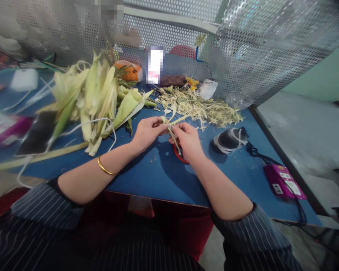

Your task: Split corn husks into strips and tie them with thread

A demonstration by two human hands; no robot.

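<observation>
In front of me, over the blue table, my left hand (151, 131) pinches a pale green strip of corn husk (178, 119) between thumb and fingers. My right hand (188, 139) closes on the same piece from the other side, thumbs close together. A thin greyish length (176, 145) hangs below the right fingers; what it is, I cannot tell. Under that hand shows a red loop (180, 156), mostly hidden. To the left lies a big bundle of corn husks (98, 94). Beyond my hands spreads a heap of shredded husk strips (197, 105).
A black spool wound with white thread (228, 141) stands to the right. Further right sits a purple power strip (285, 180) with black cables. On the left lie a dark phone (38, 133) and a white cable (110, 126). A perforated metal screen (180, 30) bounds the back.
</observation>
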